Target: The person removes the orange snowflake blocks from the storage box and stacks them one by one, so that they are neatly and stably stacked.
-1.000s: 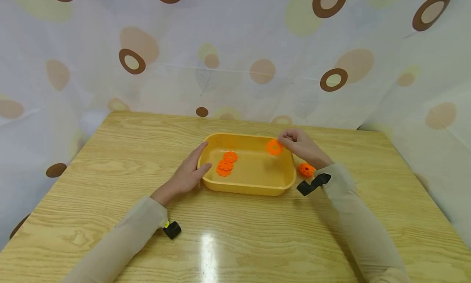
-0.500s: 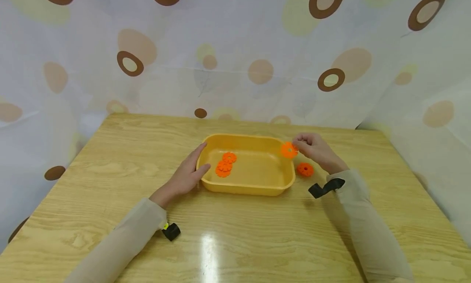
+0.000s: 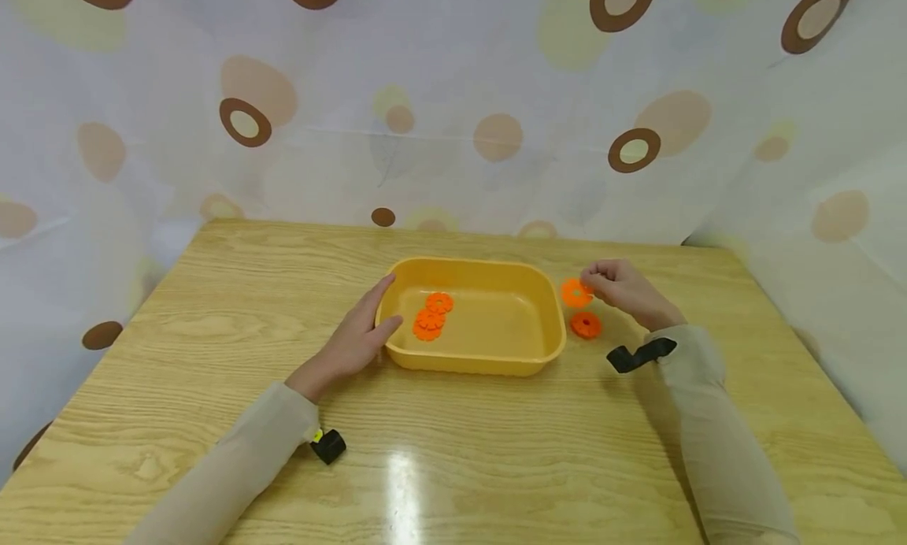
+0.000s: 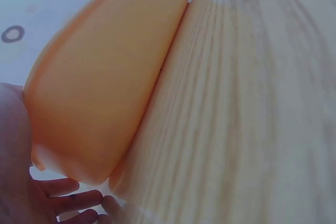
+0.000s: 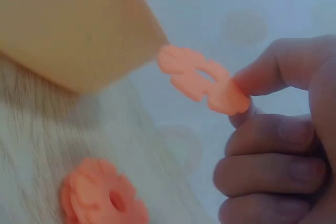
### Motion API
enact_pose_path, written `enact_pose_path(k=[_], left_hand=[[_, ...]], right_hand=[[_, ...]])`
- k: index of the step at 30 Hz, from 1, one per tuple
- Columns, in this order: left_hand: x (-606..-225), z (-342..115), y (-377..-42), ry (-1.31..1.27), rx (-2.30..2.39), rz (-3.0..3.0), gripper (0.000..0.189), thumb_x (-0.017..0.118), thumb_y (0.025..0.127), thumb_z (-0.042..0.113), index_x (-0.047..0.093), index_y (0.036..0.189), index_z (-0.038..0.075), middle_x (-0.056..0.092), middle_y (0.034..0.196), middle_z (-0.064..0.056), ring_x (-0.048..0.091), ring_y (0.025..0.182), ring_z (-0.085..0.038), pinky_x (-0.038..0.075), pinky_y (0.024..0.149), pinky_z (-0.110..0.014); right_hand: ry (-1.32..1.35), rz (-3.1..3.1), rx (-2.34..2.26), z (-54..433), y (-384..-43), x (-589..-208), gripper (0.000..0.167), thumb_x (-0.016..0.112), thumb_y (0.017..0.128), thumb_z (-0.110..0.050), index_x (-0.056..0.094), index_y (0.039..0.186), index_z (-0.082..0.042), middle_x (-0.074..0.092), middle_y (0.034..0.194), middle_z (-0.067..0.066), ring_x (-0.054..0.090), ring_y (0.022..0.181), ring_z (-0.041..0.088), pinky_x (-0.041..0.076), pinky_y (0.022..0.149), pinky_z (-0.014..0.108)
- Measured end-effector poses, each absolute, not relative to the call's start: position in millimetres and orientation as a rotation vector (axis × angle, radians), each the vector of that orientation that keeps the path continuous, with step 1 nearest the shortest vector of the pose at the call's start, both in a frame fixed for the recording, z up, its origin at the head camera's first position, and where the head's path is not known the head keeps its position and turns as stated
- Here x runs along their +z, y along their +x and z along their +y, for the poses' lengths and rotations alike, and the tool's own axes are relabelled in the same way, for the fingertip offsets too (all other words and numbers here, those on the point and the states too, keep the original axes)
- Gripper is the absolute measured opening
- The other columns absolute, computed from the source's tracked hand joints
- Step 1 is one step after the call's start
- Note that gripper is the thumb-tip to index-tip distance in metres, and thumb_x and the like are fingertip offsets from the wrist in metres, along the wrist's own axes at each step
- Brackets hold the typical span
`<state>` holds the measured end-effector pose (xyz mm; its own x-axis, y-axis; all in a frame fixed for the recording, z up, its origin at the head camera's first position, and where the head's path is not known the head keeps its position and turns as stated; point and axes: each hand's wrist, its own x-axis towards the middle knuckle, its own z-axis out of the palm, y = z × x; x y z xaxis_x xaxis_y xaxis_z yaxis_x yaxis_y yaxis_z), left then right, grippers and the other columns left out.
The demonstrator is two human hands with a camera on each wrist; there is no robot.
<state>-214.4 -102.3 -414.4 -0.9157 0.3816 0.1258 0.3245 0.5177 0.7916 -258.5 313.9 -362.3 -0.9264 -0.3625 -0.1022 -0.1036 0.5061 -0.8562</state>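
My right hand [image 3: 627, 293] pinches an orange flower-shaped disc [image 3: 576, 293] between thumb and index finger, just off the right end of the yellow tray [image 3: 468, 365]. In the right wrist view the disc [image 5: 197, 77] is held by one edge, its centre hole and notches showing, with the other fingers curled below. On the tabletop under it lies a small stack of similar orange discs [image 3: 586, 325]. My left hand [image 3: 350, 344] rests against the tray's left end, fingers straight along the outside and thumb at the rim. Several flower discs [image 3: 429, 323] lie overlapping on the tray's left floor.
The wooden table [image 3: 453, 450] spreads out around the tray. Behind it and to the sides hangs a white patterned cloth [image 3: 439, 96]. A black strap [image 3: 641, 356] with a camera sits at the right wrist, another camera [image 3: 329, 446] at the left.
My right hand has carried the flower disc from above the tray's right part out past its rim to the right, uncovering the stack on the table. The left hand stays at the tray.
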Motion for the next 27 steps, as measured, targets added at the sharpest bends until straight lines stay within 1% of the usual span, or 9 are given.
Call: enact_pose_path(k=[7,13,18,22,27], left_hand=[[-415,-103,-215,0.641,1.384,2.68,0.066,0.047,0.1,0.021,0.013,0.155,0.006,0.016,0.16,-0.018,0.017,0.147,-0.035,0.016,0.118,-0.053],[-416,-102,-215,0.637,1.388,2.671,0.066,0.047,0.101,0.022,0.013,0.155,0.008,0.016,0.16,-0.017,0.016,0.147,-0.035,0.016,0.118,-0.052],[-415,-103,-214,0.63,1.393,2.665,0.066,0.047,0.101,0.022,0.013,0.155,0.008,0.016,0.16,-0.017,0.016,0.147,-0.034,0.016,0.118,-0.052],[-415,-103,-213,0.626,1.39,2.658,0.065,0.046,0.101,0.023,0.012,0.155,0.008,0.015,0.16,-0.016,0.016,0.147,-0.034,0.016,0.118,-0.052],[-414,-104,-213,0.623,1.389,2.655,0.066,0.046,0.101,0.023,0.012,0.156,0.009,0.015,0.161,-0.016,0.015,0.148,-0.034,0.016,0.118,-0.052]], right_hand=[[-0.411,2.429,-1.262,331,-265,-371,0.029,0.046,0.102,-0.021,0.054,0.094,0.006,0.033,0.058,-0.004,0.028,0.05,0.01,0.03,0.054,0.024],[-0.376,2.375,-1.178,336,-269,-381,0.027,0.049,0.101,-0.02,0.056,0.096,0.005,0.036,0.059,-0.004,0.03,0.051,0.007,0.032,0.056,0.023],[-0.373,2.328,-1.15,340,-269,-385,0.029,0.046,0.102,-0.02,0.056,0.096,0.007,0.039,0.062,-0.003,0.03,0.049,0.007,0.029,0.053,0.024],[-0.367,2.315,-1.15,343,-269,-387,0.029,0.045,0.102,-0.02,0.056,0.096,0.007,0.038,0.062,-0.003,0.03,0.049,0.007,0.031,0.053,0.025],[-0.345,2.323,-1.12,345,-270,-390,0.029,0.046,0.102,-0.021,0.056,0.101,0.006,0.041,0.065,-0.002,0.033,0.052,0.009,0.031,0.054,0.025]])
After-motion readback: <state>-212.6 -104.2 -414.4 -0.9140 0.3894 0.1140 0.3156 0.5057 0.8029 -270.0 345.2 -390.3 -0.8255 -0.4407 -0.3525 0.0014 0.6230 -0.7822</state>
